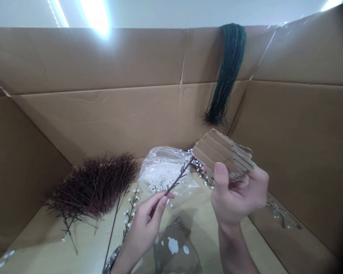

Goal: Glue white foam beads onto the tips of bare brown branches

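Between the thumb and fingers of my left hand (148,217) is a thin dark brown twig (178,178), tilted up to the right. Short side shoots stand along its upper part. My right hand (238,190) grips a torn piece of corrugated cardboard (220,152), thumb on its face. The twig's tip comes close to the cardboard's left edge; I cannot tell if they touch. Below my hands lies a second dark cardboard piece (175,228) with white blobs (173,245) on it. Behind the twig is a clear plastic bag (167,167) full of small white beads.
A large pile of bare dark twigs (94,186) lies at left. White-tipped twigs (131,209) rest beside my left hand. Cardboard walls (103,118) surround the table (82,262). Dark green strands (228,68) hang over the back wall. Eyeglasses (284,217) sit at right.
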Motion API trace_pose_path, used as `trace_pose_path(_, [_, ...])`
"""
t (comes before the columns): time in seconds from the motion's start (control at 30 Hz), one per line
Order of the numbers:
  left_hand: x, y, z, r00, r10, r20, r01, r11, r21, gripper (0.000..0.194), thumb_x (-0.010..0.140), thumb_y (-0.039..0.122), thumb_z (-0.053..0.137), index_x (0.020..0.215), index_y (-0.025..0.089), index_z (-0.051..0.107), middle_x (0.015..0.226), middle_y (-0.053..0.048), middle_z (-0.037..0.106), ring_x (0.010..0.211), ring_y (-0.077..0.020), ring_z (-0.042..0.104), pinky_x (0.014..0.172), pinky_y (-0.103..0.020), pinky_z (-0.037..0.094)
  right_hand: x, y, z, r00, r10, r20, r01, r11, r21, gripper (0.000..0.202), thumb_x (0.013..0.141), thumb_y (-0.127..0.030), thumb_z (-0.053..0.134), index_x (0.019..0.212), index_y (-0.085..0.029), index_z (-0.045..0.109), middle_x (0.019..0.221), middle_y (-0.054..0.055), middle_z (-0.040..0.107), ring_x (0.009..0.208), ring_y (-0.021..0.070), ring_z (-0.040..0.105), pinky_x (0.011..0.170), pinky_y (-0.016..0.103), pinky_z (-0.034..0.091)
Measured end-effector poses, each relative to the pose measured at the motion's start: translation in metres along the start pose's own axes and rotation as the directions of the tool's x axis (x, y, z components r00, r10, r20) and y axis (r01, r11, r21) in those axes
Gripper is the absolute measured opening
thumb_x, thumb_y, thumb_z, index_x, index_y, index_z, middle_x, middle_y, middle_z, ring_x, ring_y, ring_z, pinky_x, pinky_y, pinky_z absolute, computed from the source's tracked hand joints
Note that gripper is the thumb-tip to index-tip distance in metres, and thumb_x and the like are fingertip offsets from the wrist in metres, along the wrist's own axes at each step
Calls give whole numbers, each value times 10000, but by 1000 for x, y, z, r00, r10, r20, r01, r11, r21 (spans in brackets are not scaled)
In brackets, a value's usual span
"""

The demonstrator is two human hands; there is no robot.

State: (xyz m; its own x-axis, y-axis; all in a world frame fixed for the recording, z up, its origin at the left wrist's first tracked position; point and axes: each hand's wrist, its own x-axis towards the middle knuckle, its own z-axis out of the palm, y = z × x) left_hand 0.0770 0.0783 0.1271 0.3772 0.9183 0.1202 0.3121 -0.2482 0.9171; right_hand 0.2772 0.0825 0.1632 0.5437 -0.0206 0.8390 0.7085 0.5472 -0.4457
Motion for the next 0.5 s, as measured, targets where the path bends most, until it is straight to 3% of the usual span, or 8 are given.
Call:
trace_pose_path(0.2, [0, -2, 1, 1000, -1, 0, 1, 1000, 3, 383, 1043, 434, 479, 1158, 180, 741, 713, 1, 572, 582, -145, 401, 555, -265, 288, 2, 0, -1, 999, -39, -19, 38, 998, -56, 426, 716, -71, 826, 1103, -211, 717, 833, -6, 705, 484, 90, 576, 459, 232, 523])
trace_pose_path(0.37, [0, -1, 1, 1000, 4, 14, -4, 1000, -9, 396, 1042, 459, 467, 1126, 186, 741, 742, 4, 583, 598, -145, 408, 565, -260, 296, 3, -2, 0, 998, -58, 15, 59, 994, -90, 387, 744, -85, 795, 1103, -206, 715, 837, 10, 718, 502, 96, 597, 422, 207, 491])
trace_pose_path(0.5, [1, -1, 1, 1000, 0, 14, 0, 1000, -1, 396, 1043, 467, 464, 1135, 191, 732, 733, 14, 569, 600, -144, 408, 570, -261, 295, 4, -4, 0, 999, -40, -4, 40, 996, -79, 368, 758, -102, 792, 1099, -215, 713, 858, 15, 712, 565, 117, 625, 483, 237, 534])
